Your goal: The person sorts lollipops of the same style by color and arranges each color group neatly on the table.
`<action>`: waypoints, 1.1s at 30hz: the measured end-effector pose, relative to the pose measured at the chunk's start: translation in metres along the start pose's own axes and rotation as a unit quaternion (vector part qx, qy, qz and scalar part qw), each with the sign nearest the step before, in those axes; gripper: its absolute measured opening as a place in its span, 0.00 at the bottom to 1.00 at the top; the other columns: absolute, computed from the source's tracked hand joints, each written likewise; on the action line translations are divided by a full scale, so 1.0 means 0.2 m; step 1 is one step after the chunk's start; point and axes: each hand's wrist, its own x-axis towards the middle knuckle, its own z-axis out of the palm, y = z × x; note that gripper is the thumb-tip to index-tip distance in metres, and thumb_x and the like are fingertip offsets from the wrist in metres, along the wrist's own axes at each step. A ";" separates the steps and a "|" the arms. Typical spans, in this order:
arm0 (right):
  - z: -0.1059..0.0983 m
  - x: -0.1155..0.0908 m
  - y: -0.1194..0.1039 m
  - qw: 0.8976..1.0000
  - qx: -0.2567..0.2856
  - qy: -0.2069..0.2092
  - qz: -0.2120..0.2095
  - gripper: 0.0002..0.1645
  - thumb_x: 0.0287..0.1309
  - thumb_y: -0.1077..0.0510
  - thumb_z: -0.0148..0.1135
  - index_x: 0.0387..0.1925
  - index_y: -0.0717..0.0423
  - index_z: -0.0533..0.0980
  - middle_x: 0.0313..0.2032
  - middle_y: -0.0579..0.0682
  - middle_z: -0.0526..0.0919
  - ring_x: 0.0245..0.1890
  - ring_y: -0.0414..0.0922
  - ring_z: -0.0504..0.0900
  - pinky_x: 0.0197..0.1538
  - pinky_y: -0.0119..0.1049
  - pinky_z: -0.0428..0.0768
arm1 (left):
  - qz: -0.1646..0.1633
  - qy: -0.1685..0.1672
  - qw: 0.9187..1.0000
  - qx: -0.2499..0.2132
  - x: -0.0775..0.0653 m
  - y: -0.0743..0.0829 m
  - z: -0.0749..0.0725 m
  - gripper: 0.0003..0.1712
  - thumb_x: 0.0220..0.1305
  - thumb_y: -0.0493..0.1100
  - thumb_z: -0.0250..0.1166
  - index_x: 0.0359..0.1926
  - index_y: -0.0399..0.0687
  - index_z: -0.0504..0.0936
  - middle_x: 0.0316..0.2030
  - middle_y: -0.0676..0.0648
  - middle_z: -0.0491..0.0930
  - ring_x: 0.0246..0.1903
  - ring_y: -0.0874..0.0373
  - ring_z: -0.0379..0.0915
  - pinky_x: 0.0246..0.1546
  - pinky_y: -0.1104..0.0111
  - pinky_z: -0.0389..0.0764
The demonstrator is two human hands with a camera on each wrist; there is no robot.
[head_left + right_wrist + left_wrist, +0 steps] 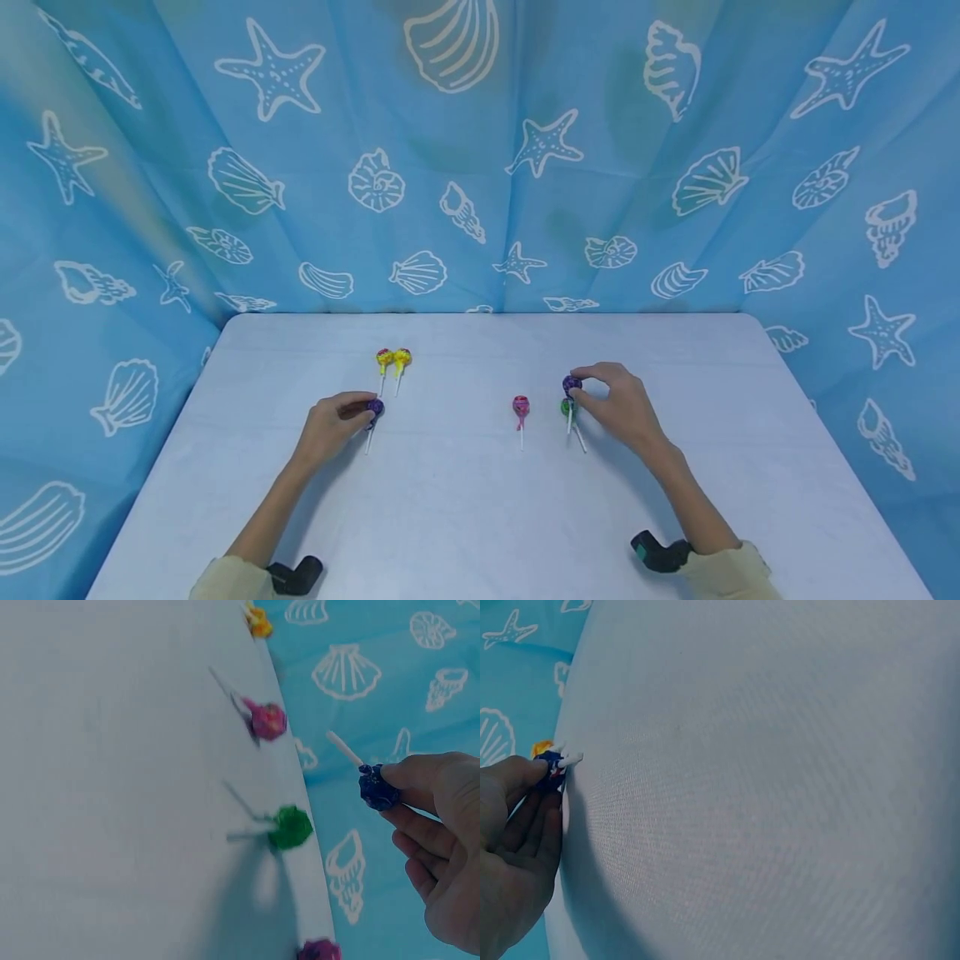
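My left hand (335, 425) pinches a dark purple lollipop (376, 407) by its wrapped head, its white stick slanting down toward me. In the left wrist view that lollipop (551, 771) sits between thumb and fingers. My right hand (621, 407) pinches another dark purple lollipop (572, 385) between thumb and fingertips. The right wrist view shows this lollipop (379, 787) raised off the table, stick free. A green lollipop (567, 408) lies below it, partly covered in the head view. Left of the green one lies a pink lollipop (521, 406).
Two yellow lollipops (402, 357) lie side by side beyond my left hand. At the bottom of the right wrist view a magenta lollipop (320, 951) shows in part. The white table (450, 517) ends at a blue shell-print curtain (465, 150).
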 end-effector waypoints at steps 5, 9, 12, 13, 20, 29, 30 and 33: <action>0.08 0.00 -0.12 1.000 0.011 -0.010 0.002 0.18 0.61 0.57 0.70 0.52 0.55 0.83 0.54 0.57 0.82 0.60 0.57 0.75 0.60 0.57 0.75 | -0.007 -0.002 1.000 -0.002 0.00 0.00 0.00 0.19 0.65 0.32 0.66 0.56 0.34 0.81 0.52 0.35 0.81 0.52 0.43 0.79 0.51 0.57 0.81; 0.15 0.02 -0.21 0.999 0.046 -0.011 -0.016 0.18 0.61 0.57 0.70 0.53 0.54 0.82 0.52 0.54 0.83 0.57 0.53 0.78 0.58 0.52 0.78 | -0.009 -0.001 1.000 -0.006 0.00 0.00 0.00 0.19 0.65 0.32 0.66 0.56 0.34 0.81 0.52 0.35 0.81 0.51 0.44 0.79 0.50 0.58 0.81; 0.20 0.03 -0.28 0.996 0.086 -0.008 -0.037 0.18 0.61 0.60 0.69 0.53 0.56 0.82 0.50 0.53 0.84 0.50 0.50 0.82 0.54 0.48 0.81 | -0.010 -0.002 1.000 -0.012 0.00 0.00 0.00 0.18 0.65 0.32 0.66 0.56 0.34 0.81 0.52 0.35 0.81 0.51 0.44 0.79 0.50 0.59 0.82; 0.22 0.03 -0.30 0.994 0.101 -0.006 -0.041 0.17 0.61 0.61 0.70 0.52 0.57 0.82 0.48 0.52 0.85 0.48 0.49 0.83 0.52 0.46 0.82 | -0.011 -0.003 1.000 -0.016 0.00 0.00 0.00 0.18 0.65 0.32 0.66 0.56 0.34 0.82 0.52 0.36 0.81 0.51 0.44 0.79 0.49 0.60 0.82; 0.36 0.06 -0.46 0.987 0.151 -0.003 -0.053 0.16 0.58 0.65 0.70 0.50 0.59 0.83 0.43 0.51 0.85 0.41 0.44 0.83 0.47 0.35 0.84 | -0.018 -0.008 0.999 -0.027 0.01 -0.01 0.00 0.18 0.65 0.33 0.66 0.56 0.35 0.82 0.52 0.36 0.81 0.51 0.45 0.79 0.49 0.62 0.82; 0.60 0.08 -0.57 0.980 0.194 -0.036 -0.020 0.15 0.60 0.64 0.70 0.49 0.58 0.83 0.41 0.49 0.85 0.40 0.42 0.82 0.47 0.29 0.82 | -0.024 -0.007 0.999 -0.033 0.01 -0.02 0.00 0.18 0.65 0.32 0.66 0.56 0.35 0.82 0.53 0.37 0.80 0.52 0.45 0.78 0.51 0.61 0.81; 0.63 0.09 -0.57 0.979 0.200 -0.041 -0.011 0.14 0.60 0.63 0.70 0.49 0.57 0.84 0.40 0.48 0.85 0.40 0.41 0.82 0.47 0.28 0.82 | -0.025 -0.007 0.999 -0.032 0.01 -0.02 0.00 0.18 0.65 0.32 0.66 0.56 0.35 0.82 0.53 0.37 0.80 0.52 0.45 0.78 0.51 0.61 0.81; 0.70 0.09 -0.60 0.974 0.218 -0.057 0.012 0.14 0.61 0.62 0.69 0.48 0.56 0.84 0.39 0.47 0.85 0.39 0.40 0.82 0.46 0.29 0.82 | -0.025 -0.006 0.999 -0.029 0.01 -0.01 0.00 0.18 0.65 0.32 0.66 0.56 0.36 0.82 0.54 0.37 0.80 0.53 0.45 0.78 0.52 0.59 0.80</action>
